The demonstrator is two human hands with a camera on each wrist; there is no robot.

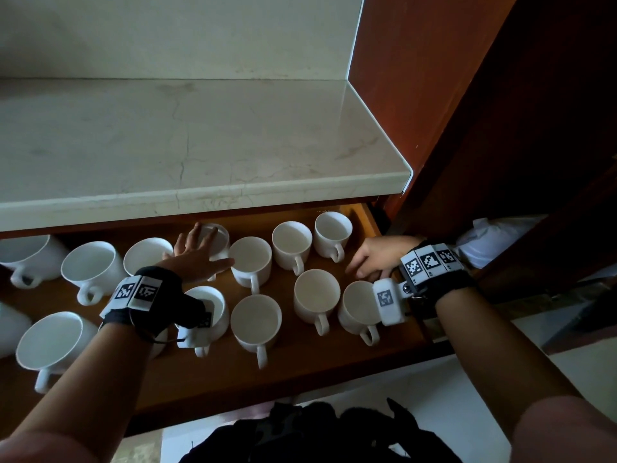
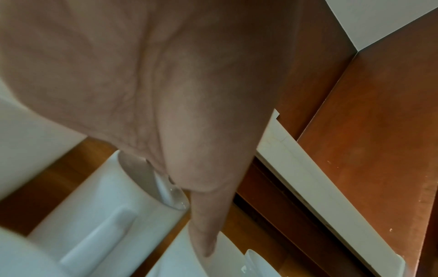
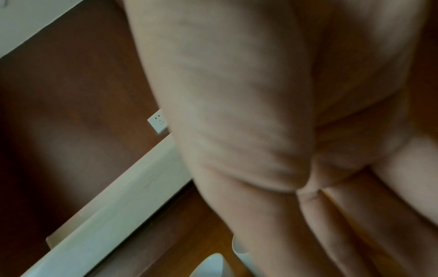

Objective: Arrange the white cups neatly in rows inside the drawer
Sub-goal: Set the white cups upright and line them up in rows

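Open drawer (image 1: 337, 357) projecting from beneath the bench (image 1: 200, 138). Cups (image 1: 255, 324) stand upright inside it in two rough rows, rear and front. Left hand (image 1: 197, 252) lies over a rear-row cup (image 1: 217, 240); right hand (image 1: 377, 257) lies at the drawer's right end.

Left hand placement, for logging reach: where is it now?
In the head view, the left hand lies spread over a white ceramic cup in the back row of the open wooden drawer, left of centre, just under the pale marble countertop.
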